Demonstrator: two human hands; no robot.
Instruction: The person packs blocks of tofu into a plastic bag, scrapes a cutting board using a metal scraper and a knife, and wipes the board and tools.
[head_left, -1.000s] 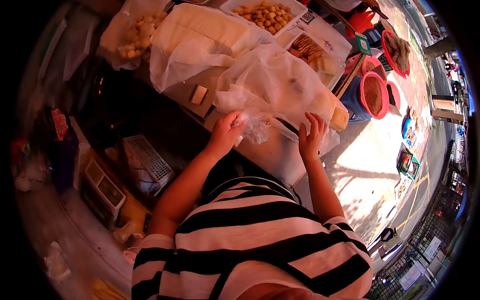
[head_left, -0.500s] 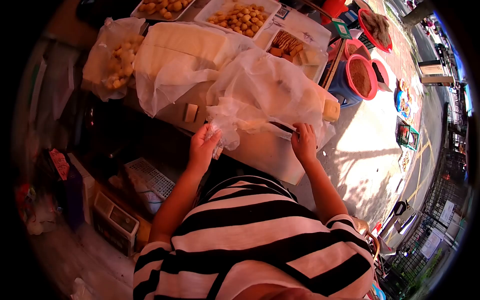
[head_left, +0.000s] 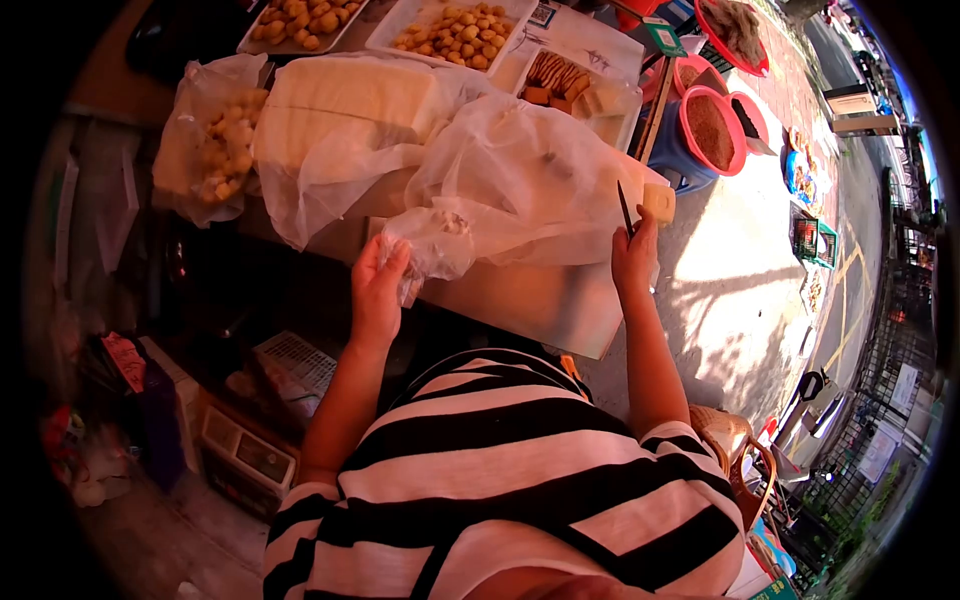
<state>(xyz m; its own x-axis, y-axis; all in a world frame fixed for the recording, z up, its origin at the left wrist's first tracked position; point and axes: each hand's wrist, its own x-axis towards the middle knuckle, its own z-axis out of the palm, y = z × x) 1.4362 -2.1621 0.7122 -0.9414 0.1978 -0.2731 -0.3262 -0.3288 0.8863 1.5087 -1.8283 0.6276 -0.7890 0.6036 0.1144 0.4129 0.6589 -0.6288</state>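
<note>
My left hand point(head_left: 378, 290) is closed on a crumpled clear plastic bag point(head_left: 428, 240) near the table's front edge. My right hand point(head_left: 636, 250) grips a knife point(head_left: 625, 208), its dark blade pointing up and away from me. Just beyond that hand sits a small pale yellow block point(head_left: 658, 203) at the table's right end. Between the hands, a thin translucent plastic sheet point(head_left: 520, 170) lies loosely over something pale. Left of it, large white slabs point(head_left: 345, 100) are partly wrapped in similar plastic.
Trays of round golden pieces point(head_left: 455, 38) and of brown slices point(head_left: 556, 82) stand at the back. A bag of yellow pieces point(head_left: 228, 145) lies at the left. Pink-rimmed buckets point(head_left: 712, 130) stand right of the table point(head_left: 540, 310). A boxy device point(head_left: 247, 450) is lower left.
My right hand has taken hold of the knife and raised it to the right. My left hand has moved left with the crumpled bag. The view has shifted.
</note>
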